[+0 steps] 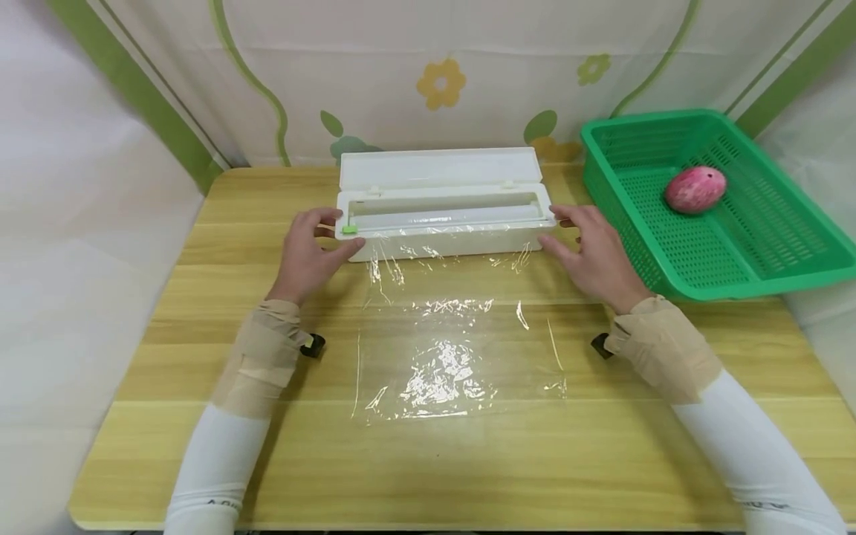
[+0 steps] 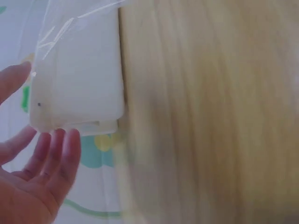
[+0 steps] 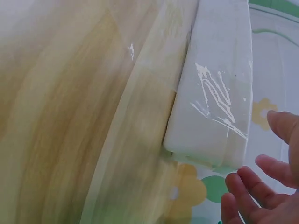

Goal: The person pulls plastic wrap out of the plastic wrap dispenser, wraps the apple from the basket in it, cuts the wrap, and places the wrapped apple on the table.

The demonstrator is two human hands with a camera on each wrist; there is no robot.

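A white plastic cling film dispenser box point(image 1: 444, 244) lies near the table's back edge, its lid point(image 1: 441, 169) tipped back. Inside is a film roll point(image 1: 448, 217); a small green slide cutter point(image 1: 349, 229) sits at the left end of its track. Clear plastic film point(image 1: 444, 364) runs out over the front onto the table. My left hand point(image 1: 309, 253) is at the box's left end, fingertips right at its end wall in the left wrist view. At the other end is my right hand point(image 1: 595, 256), fingers loosely spread, fingertips close to the corner in the right wrist view.
A green plastic basket point(image 1: 652, 253) stands at the right of the wooden table point(image 1: 200, 357), holding a pink, egg-shaped object point(image 1: 695, 189). Behind the table hangs a pale curtain point(image 1: 374, 89) with flowers and leaves.
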